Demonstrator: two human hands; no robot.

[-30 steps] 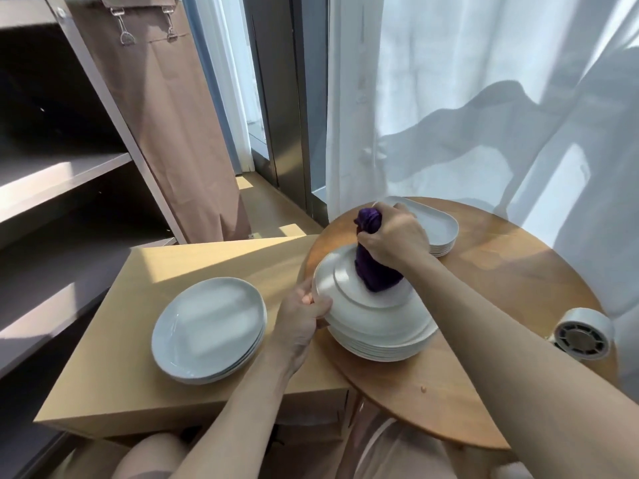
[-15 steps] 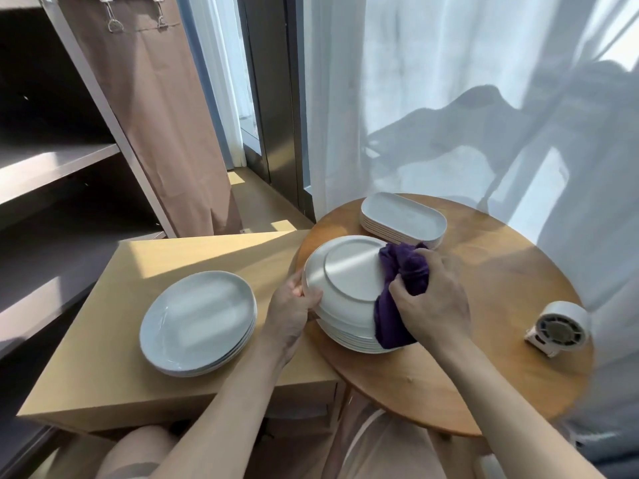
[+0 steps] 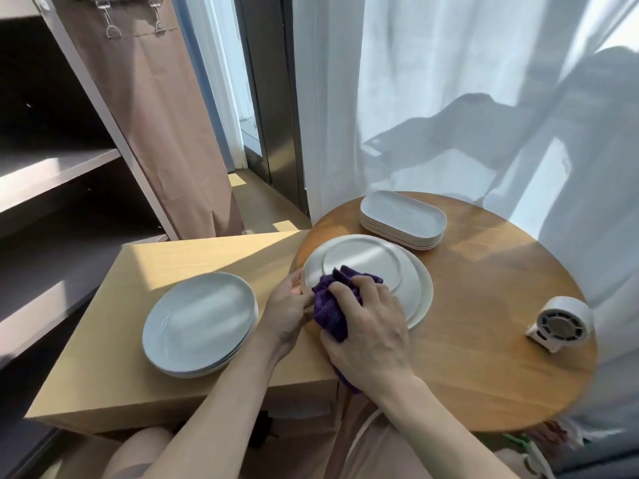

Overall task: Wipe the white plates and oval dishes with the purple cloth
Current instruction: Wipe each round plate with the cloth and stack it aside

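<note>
Plate [image 3: 363, 264]: inverted, topping stack [image 3: 422, 299] at bench [image 3: 484, 292] left edge. Likely stiff, slick, breakable; best held by rim. Left hand [image 3: 287, 305] pinches its near rim. Right hand [image 3: 366, 330] clutches soft cloth [image 3: 328, 305], pressed there.

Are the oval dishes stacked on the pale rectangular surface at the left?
No, the oval dishes stand stacked on the round wooden table, behind the plate being wiped.

One head-worn wide-angle view (edges bowed), forward and steeply down, close above the round table [image 3: 484, 357].
</note>
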